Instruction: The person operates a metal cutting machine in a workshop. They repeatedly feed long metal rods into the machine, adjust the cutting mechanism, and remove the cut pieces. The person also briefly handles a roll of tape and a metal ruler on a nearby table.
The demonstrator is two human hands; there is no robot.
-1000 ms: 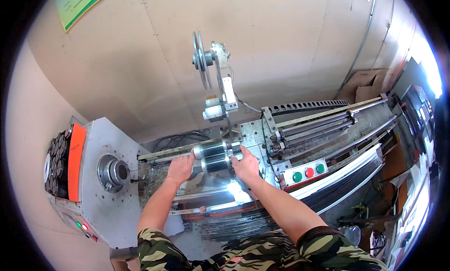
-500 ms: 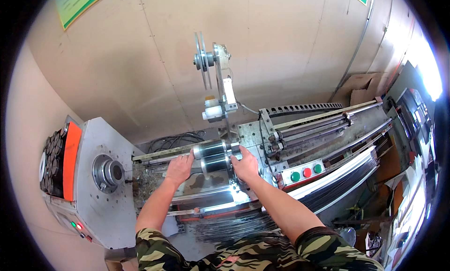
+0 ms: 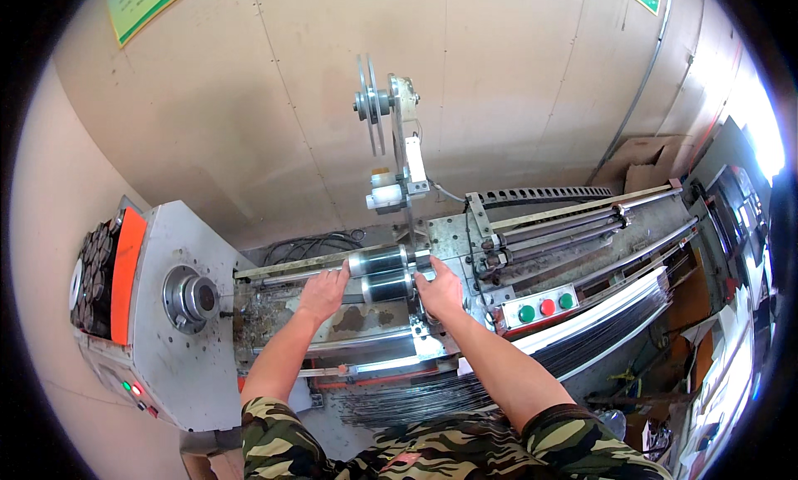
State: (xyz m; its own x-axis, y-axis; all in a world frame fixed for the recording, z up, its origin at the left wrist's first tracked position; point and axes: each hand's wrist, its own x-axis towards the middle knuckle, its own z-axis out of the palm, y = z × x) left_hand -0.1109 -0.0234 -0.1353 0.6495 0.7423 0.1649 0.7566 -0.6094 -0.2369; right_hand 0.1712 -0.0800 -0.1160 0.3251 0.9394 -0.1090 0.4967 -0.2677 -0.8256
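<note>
Two shiny metal rollers, an upper roller [image 3: 376, 260] and a lower roller [image 3: 387, 286], lie side by side across the machine bed. At the left end of the upper roller is my left hand [image 3: 322, 292], its fingers drawn together and the fingertips against the roller's edge. My right hand [image 3: 439, 292] is at the rollers' right end, thumb and forefinger closed around a small metal end piece [image 3: 422, 260]. Its other fingers are hidden. Over the rollers rises an upright arm with a pair of thin discs [image 3: 371, 106] and a white plastic fitting [image 3: 385, 197].
A grey machine housing with a round chuck [image 3: 191, 300] stands at the left. On the right are a button box [image 3: 539, 308] with green and red buttons, long guide rods [image 3: 565, 231] and a bundle of thin dark wires [image 3: 598, 347]. Cardboard [image 3: 652, 160] leans in the far right corner.
The view has shifted slightly, so the machine sits a little further right in the picture. Both hands keep their places at the rollers' ends.
</note>
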